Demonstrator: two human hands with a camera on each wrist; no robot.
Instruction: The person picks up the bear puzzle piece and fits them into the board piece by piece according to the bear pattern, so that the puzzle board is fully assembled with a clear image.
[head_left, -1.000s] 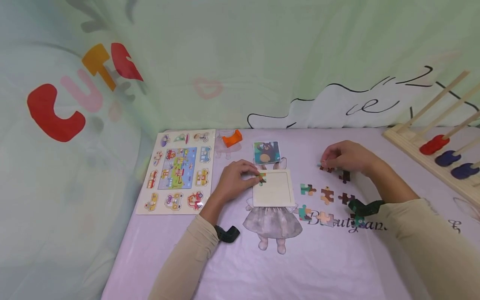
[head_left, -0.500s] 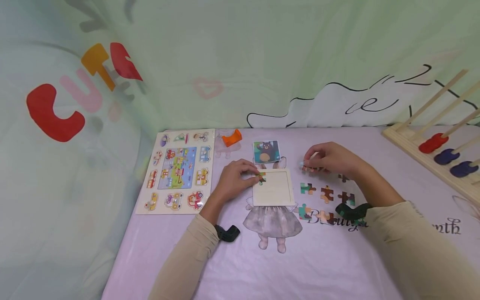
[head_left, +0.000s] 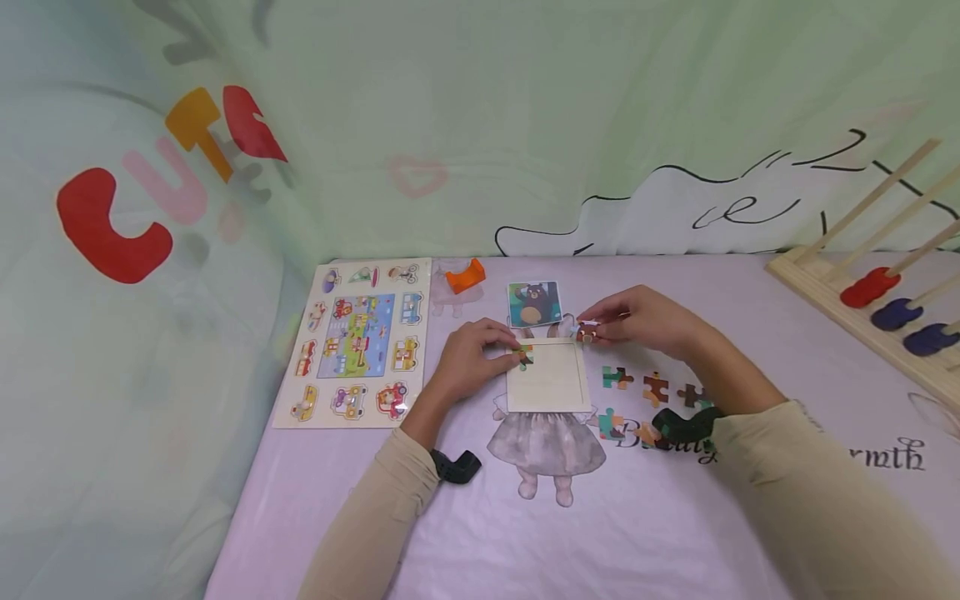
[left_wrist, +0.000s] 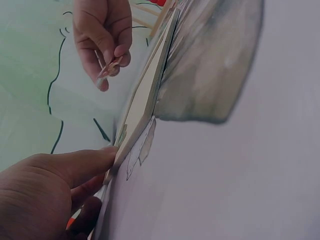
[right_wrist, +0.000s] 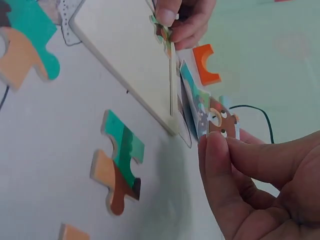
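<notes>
My left hand [head_left: 474, 360] grips the left edge of a pale wooden puzzle tray [head_left: 546, 390], thumb on top beside a green and brown puzzle piece [head_left: 525, 357] lying in the upper left corner. Between thumb and fingers, my right hand [head_left: 648, 323] pinches a brown puzzle piece [right_wrist: 225, 119] with a bear's face on it. This piece is held above the cloth near the tray's upper right corner. Just behind the tray lies a square bear picture card [head_left: 534, 303]. Several loose puzzle pieces [head_left: 617, 377] are spread right of the tray, some partly hidden by my right wrist.
At the left lies a vehicle peg puzzle board [head_left: 360, 333]. An orange curved block [head_left: 466, 276] sits behind my left hand. A wooden bead stand [head_left: 862, 308] with red and blue beads stands at the right. Fabric walls close off the back and left.
My right hand has moved left from the back row of loose pieces to the tray's upper right corner, carrying the bear-face piece. My left hand has stayed on the tray.
</notes>
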